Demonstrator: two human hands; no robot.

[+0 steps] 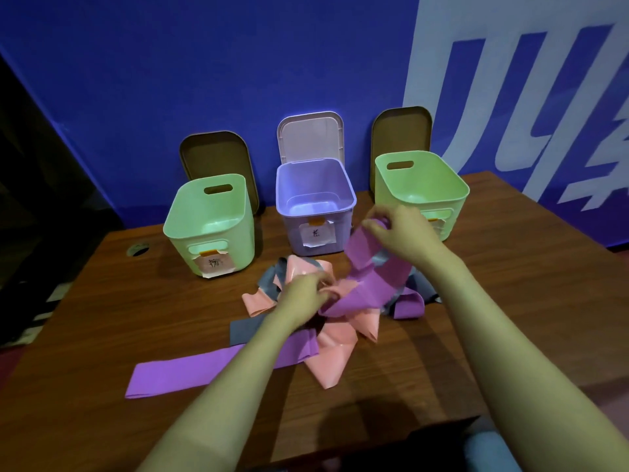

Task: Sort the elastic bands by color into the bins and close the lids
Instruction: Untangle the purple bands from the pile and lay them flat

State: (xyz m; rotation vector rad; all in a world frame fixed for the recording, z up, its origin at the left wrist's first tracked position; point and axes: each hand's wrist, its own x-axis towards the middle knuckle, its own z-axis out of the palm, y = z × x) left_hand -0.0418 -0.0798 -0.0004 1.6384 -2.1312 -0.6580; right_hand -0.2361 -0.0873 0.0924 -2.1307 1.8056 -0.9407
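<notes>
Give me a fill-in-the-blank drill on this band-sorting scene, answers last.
The right hand lifts a ____ elastic band.
The lavender plastic bin stands between the left plastic bin and right plastic bin, both ____.
The lavender bin's pale lid is ____, not shut.
Missing: purple; green; open.

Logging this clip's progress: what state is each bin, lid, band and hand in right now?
left green bin: open, nothing seen inside
purple bin: lid up, nothing seen inside
right green bin: open, nothing seen inside
brown lids: off, leaning on the wall behind the green bins
right hand: pinches the lifted purple band
left hand: grips into the band pile; which band unclear
long purple band: flat on the table, unsorted
</notes>
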